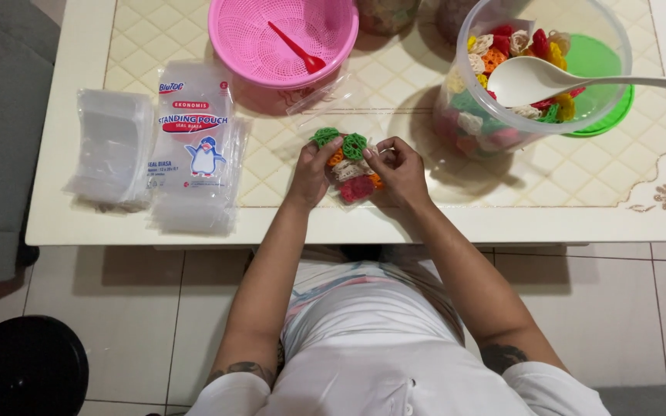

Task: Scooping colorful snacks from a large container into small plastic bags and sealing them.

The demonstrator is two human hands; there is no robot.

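I had both hands closed on a small clear pouch of coloured crackers (354,171), held just above the near edge of the white table (71,208). My left hand (311,171) pinched the pouch's left side, thumb and fingers narrow against the plastic, while my right hand (400,169) gripped its right side the same way. Two green wheel-shaped crackers (341,142) sat at the pouch's mouth, at about twelve o'clock from my fingers. At two o'clock from the pouch stood a large clear tub of mixed crackers (495,115) with a white spoon (549,78) resting across its rim and a green lid (607,85) under its far side. At eleven o'clock, well apart, was a pink basket (283,38) holding a red spoon (296,48). At nine o'clock lay a printed pack of pouches (194,146), and just beside it a stack of plain clear pouches (113,150).
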